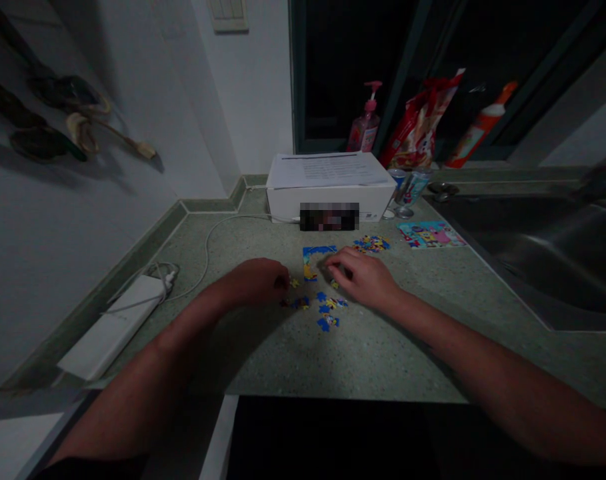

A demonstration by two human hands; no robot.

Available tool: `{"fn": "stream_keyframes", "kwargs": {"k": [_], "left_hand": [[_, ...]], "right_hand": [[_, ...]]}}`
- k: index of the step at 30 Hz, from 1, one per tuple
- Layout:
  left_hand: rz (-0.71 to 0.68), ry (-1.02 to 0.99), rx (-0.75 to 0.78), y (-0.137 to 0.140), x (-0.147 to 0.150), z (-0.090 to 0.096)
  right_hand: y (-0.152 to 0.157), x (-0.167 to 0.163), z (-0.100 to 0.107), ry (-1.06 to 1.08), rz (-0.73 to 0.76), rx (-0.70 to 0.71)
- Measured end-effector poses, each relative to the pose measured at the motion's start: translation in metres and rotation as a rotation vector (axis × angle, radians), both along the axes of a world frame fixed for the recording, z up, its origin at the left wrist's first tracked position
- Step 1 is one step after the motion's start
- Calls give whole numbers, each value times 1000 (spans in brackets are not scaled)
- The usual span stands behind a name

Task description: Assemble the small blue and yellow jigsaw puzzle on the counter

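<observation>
A partly joined jigsaw puzzle [309,267], with a blue top edge and yellow at its lower left, lies flat on the counter. My right hand [365,275] reaches over its right side, thumb and fingertips pinched close together; anything between them is too small to make out. To the left of the puzzle, my left hand [263,280] is curled with its fingertips turned down and mostly hidden, beside a yellow puzzle piece [295,283]. Several loose blue and yellow puzzle pieces [325,324] are scattered nearer to me. A heap of puzzle pieces [373,244] sits beyond my right hand.
Behind the puzzle stands a white box [283,200] with a phone-like dark object leaning on it, its screen blurred out. A colourful picture sheet [431,235] lies near the sink [523,253]. Cans [413,188] stand beside the box. At left is a white power strip [117,327] with a cable.
</observation>
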State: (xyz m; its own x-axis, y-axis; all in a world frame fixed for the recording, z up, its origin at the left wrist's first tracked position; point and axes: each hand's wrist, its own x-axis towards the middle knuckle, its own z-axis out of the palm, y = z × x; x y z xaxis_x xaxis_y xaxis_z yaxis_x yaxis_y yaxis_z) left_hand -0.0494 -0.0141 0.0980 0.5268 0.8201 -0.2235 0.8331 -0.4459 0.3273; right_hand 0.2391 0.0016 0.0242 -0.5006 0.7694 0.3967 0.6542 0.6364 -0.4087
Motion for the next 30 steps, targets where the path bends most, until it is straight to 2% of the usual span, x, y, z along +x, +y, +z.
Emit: {"fn": "stream_keyframes", "kwargs": {"k": [1,8,13,19,24,30], "left_hand": [[-37,37,-62,-1,-1,3],[-53,218,-133,-7,11,9],[-53,108,-76,-11,10,8],[29,109,-101,-12,13,9],[108,-49,-82,-6,16,4],[174,-312,-169,-1,24,-7]], "right_hand": [[0,0,0,0,-2,-2],[0,-1,-1,-1,-12,-1],[0,-2,-2,14,7,6],[0,-1,-1,7,1,-18],[-2,-2,3,19,40,-32],[-13,-9,6,-7,155,-45]]}}
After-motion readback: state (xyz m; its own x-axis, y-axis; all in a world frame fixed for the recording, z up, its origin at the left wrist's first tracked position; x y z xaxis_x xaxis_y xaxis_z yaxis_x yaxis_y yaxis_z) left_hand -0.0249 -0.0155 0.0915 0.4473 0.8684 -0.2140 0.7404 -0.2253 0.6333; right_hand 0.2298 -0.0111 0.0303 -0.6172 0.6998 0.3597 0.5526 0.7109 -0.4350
